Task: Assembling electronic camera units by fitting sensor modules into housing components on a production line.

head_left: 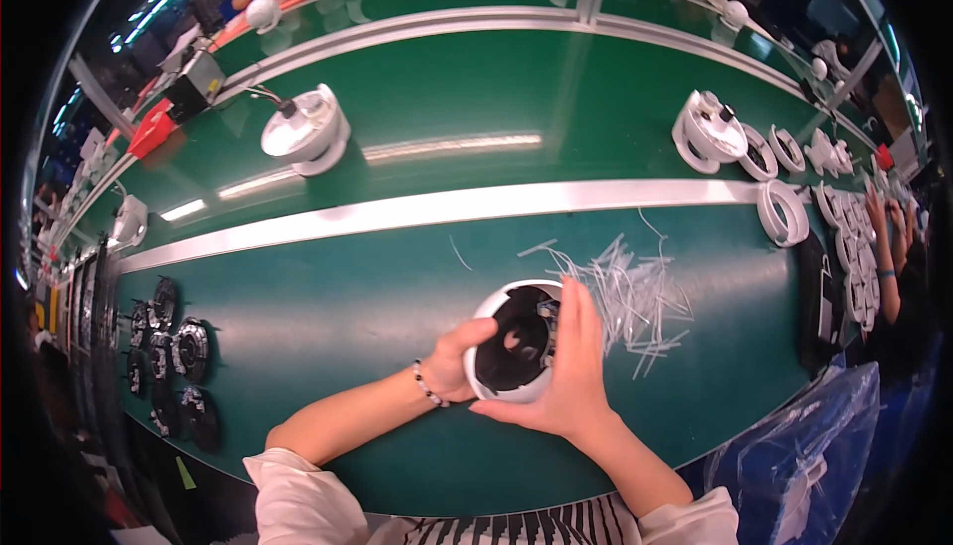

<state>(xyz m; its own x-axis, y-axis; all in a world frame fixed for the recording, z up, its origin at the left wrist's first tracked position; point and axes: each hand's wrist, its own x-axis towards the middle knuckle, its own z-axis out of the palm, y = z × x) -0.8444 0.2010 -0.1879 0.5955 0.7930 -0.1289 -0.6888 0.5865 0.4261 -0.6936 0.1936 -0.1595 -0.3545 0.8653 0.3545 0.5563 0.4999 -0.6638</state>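
Over the near part of the green table I hold a round white camera housing (480, 374) with a black disc-shaped inside. My left hand (454, 358) grips its left side, the thumb over the rim and the other fingers hidden beneath. Against the right side rests my right hand (574, 371), its fingers pointing away from me and its thumb low at the near rim. Part of the housing's inside shows by the right fingers, with small fittings too fine to make out. Just right of my right hand lies a pile of thin clear plastic strips (635, 297).
Several black round parts (179, 351) sit at the left. Beyond a pale rail (427, 211), white camera units (310, 133) (710, 133) stand on a green belt. White rings (784, 214) and housings line the right, above a clear plastic bag (794, 456). Other people work at the far side and right.
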